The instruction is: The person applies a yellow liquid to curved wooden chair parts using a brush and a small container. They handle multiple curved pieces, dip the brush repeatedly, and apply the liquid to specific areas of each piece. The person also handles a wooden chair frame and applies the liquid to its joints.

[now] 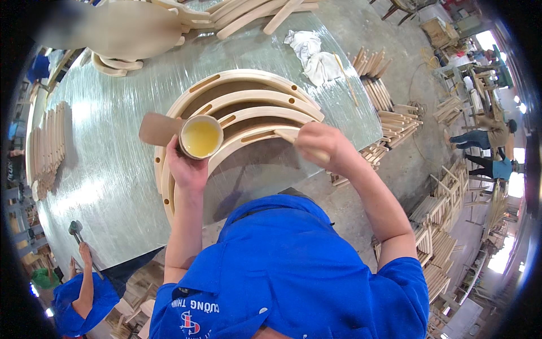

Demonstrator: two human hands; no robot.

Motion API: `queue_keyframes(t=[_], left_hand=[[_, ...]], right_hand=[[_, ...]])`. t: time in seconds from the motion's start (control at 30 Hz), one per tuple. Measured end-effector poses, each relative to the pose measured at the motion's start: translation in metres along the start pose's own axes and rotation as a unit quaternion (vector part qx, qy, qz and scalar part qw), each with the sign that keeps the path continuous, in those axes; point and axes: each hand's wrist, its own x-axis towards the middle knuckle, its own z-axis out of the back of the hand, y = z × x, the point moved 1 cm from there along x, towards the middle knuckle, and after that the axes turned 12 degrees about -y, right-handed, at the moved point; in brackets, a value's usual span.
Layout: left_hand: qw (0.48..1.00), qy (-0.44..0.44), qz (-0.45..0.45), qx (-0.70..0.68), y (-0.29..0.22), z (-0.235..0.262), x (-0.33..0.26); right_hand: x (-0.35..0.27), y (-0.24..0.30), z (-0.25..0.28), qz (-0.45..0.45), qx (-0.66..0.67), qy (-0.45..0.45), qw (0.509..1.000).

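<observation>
At the far left edge of a large grey worktable (101, 169), a row of short pale wooden slats (48, 144) lies side by side, while below it a co-worker in blue (79, 299) rests a hand beside a dark mallet (75, 228) at the table's near corner. Moving right, the left hand (187, 166) is wrapped around a small round cup of yellow liquid (201, 137), holding it above a flat brown wooden paddle-shaped piece (158, 128) and over the left end of a stack of curved pale wooden rails (248, 104) that arcs across the middle of the table. Slots and round holes show along the rails' upper faces. Further right, the right hand (322, 147) is closed in a fist around a thin light-coloured stick (289, 135), whose tip rests on the innermost curved rail; its working end is too small to make out. Beyond the stack, a crumpled white cloth (313, 56) lies near the table's far edge, with more bent wooden parts (254, 14) piled at the top. On the floor to the right, bundles of wooden chair parts (389, 107) stand in heaps.
</observation>
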Motion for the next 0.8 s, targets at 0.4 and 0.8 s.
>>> queue_keyframes(t=[0.4,0.8], left_hand=[[0.965,0.065,0.058,0.249,0.162,-0.178,0.093],[0.540,0.183,-0.126,0.812,0.215,-0.241,0.166]], right_hand=[[-0.118,-0.127,0.075,-0.335,0.618,-0.517,0.489],[-0.121,-0.211,-0.008,-0.450,0.730,-0.464,0.223]])
